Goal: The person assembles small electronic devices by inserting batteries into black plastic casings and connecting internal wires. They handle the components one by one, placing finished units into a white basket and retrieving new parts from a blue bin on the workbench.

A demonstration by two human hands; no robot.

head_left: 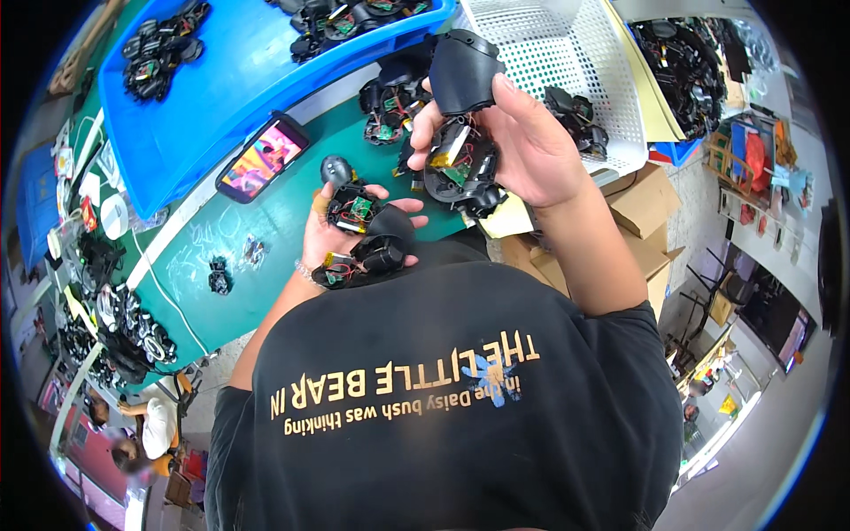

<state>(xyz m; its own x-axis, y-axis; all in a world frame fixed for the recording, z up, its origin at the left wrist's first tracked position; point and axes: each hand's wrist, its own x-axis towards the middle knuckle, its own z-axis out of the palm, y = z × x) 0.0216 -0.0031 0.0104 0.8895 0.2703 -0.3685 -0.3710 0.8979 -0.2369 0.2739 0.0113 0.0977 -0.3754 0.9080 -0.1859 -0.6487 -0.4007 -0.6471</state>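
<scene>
Right grip (542, 159) holding black casing (465, 75); left grip (319, 232) cradling circuit assemblies (356, 211); gold-lettered shirt (460, 341).

Black short-sleeved T-shirt (425, 456), gold lettering (398, 382), blue floral print (496, 373), pale bracelet (306, 272) on left wrist (298, 285)

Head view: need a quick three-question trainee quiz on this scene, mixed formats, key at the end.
1. True or false: the left hand is empty.
2. Which thing with a lit screen sits between the blue bin and the left hand?
A) laptop
B) phone
C) desk clock
3. Fill in the colour: the perforated basket beyond the right hand is ___.

Key:
1. False; it holds black parts with green circuit boards showing.
2. B
3. White
</scene>
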